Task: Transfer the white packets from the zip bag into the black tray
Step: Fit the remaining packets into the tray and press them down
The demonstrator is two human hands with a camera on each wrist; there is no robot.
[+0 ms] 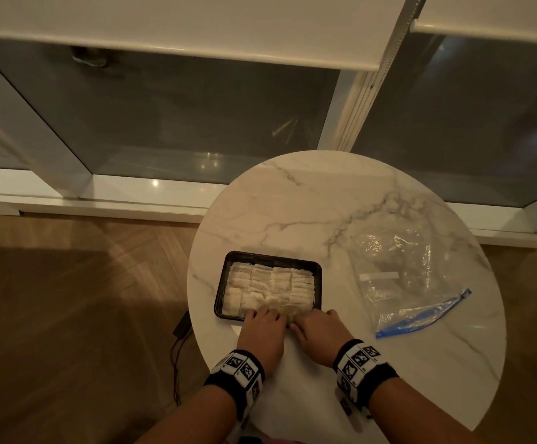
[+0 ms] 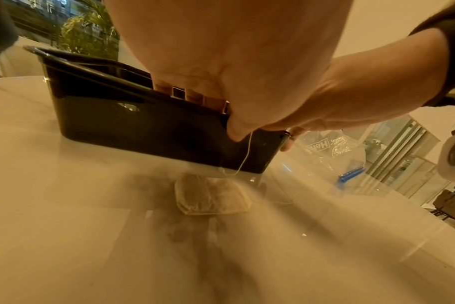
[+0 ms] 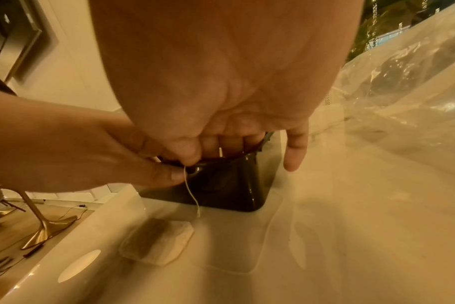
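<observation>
The black tray (image 1: 270, 257) stands on the marble table, filled with several white packets (image 1: 270, 283). Both hands are at its near rim. My left hand (image 1: 260, 318) curls its fingers over the rim onto the packets, and its thumb presses the outer wall (image 2: 117, 123). My right hand (image 1: 315, 325) also reaches in, its little finger straight outside the corner. A thin string (image 3: 191, 191) runs from under the right thumb, beside the left thumb, down to one loose packet (image 2: 210, 194) on the table in front of the tray. The clear zip bag (image 1: 398, 274) lies flat and open to the right.
The round marble table (image 1: 324, 203) ends close behind my wrists and just left of the tray. Past its left edge a black cable (image 1: 180, 341) lies on the wood floor. Glass panels and a white sill stand beyond the table.
</observation>
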